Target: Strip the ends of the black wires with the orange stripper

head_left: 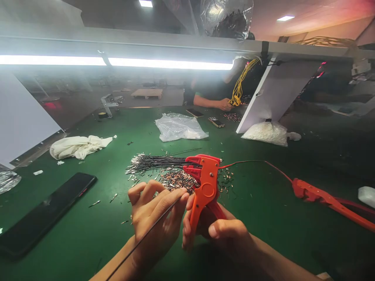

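My left hand pinches a thin black wire between thumb and forefinger; its length trails down toward the bottom edge. Wrapped in my right hand are the handles of an orange-red wire stripper, held upright with its jaws pointing left. The wire end at my left fingertips is close to the stripper, left of its handles. Behind the stripper's jaws lies a bundle of black wires with metal terminals at the left ends. Below that bundle, a pile of short wire scraps covers the table, partly hidden by my hands.
A second orange tool lies at right, with a thin cord running to the stripper. Around the green table are a black phone, a white cloth, a plastic bag and a tied bag. Across it, another person's hand holds yellow wires.
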The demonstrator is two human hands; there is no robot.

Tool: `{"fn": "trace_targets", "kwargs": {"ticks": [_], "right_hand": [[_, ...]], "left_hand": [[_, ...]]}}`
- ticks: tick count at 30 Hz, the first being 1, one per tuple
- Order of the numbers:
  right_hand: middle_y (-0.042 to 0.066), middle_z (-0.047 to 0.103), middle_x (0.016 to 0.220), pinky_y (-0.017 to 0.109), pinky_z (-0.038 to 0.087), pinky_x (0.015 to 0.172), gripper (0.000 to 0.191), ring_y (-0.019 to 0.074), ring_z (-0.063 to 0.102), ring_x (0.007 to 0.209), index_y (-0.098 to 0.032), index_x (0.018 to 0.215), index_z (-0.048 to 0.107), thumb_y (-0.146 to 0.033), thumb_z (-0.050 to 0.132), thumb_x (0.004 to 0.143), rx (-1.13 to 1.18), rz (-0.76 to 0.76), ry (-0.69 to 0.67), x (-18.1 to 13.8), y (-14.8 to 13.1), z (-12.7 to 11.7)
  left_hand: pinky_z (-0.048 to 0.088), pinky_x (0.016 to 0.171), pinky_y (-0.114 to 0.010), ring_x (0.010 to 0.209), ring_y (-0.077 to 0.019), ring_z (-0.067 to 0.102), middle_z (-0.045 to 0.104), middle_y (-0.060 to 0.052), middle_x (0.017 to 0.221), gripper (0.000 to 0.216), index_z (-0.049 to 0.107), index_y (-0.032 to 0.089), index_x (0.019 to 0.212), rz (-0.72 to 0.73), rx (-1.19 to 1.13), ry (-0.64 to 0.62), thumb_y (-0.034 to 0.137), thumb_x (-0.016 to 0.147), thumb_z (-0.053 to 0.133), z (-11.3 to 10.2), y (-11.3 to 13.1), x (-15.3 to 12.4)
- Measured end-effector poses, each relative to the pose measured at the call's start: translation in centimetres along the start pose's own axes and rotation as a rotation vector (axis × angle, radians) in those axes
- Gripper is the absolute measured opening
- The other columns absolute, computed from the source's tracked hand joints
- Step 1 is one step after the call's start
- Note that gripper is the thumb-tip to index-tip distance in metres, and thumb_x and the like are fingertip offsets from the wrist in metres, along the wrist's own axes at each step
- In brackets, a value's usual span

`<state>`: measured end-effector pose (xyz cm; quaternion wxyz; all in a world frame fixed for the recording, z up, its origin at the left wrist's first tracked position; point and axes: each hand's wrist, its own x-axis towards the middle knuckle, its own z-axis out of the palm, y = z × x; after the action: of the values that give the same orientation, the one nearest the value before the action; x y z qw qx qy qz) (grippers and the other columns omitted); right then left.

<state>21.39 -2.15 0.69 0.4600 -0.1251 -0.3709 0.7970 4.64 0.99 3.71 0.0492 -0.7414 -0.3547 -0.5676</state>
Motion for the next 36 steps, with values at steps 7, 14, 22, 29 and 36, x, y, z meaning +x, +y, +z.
{"fn": "trace_targets", "kwargs": {"ticks": [7,14,22,29,36], "right_hand": [[0.009,0.067,0.084,0.045,0.05,0.077,0.04,0.0238,0.064,0.075,-0.014,0.107,0.057,-0.014,0.052,0.067,-0.018,0.001,-0.003,0.02,0.64,-0.39],[0.007,0.064,0.083,0.038,0.046,0.073,0.036,0.0216,0.061,0.074,-0.015,0.108,0.058,-0.022,0.058,0.072,-0.067,0.006,0.045,0.11,0.75,-0.34],[0.004,0.06,0.072,0.031,0.043,0.064,0.028,0.0162,0.054,0.062,-0.013,0.089,0.062,-0.039,0.064,0.078,-0.163,0.01,0.033,0.09,0.95,0.01],[0.004,0.057,0.067,0.027,0.041,0.056,0.034,0.0142,0.052,0.058,-0.012,0.087,0.06,-0.045,0.067,0.08,-0.178,0.052,0.063,-0.27,0.88,-0.72],[-0.002,0.051,0.058,0.018,0.035,0.045,0.032,0.0075,0.045,0.048,-0.013,0.076,0.058,-0.042,0.07,0.08,-0.124,0.075,0.224,-0.59,1.04,-0.24]], "left_hand": [[0.029,0.077,-0.034,0.06,-0.0163,0.056,0.066,0.006,0.058,0.021,0.07,0.029,0.089,0.034,0.021,-0.016,0.011,0.078,0.069,-0.01,0.26,-0.14],[0.028,0.078,-0.034,0.056,-0.0161,0.056,0.064,0.008,0.054,0.024,0.07,0.03,0.089,0.049,0.026,-0.059,0.011,0.075,0.07,0.16,0.48,-0.5],[0.026,0.076,-0.034,0.055,-0.0148,0.054,0.065,0.008,0.054,0.015,0.065,0.025,0.088,0.135,0.069,-0.086,0.013,0.078,0.067,0.07,0.71,-0.07],[0.026,0.078,-0.036,0.058,-0.016,0.056,0.068,0.007,0.058,0.024,0.065,0.025,0.096,0.178,0.075,-0.1,0.012,0.076,0.07,-0.04,0.46,-0.55],[0.026,0.075,-0.034,0.055,-0.0135,0.056,0.063,0.009,0.054,0.024,0.066,0.024,0.097,0.202,0.087,-0.126,0.012,0.077,0.07,0.07,0.37,-0.67]]}}
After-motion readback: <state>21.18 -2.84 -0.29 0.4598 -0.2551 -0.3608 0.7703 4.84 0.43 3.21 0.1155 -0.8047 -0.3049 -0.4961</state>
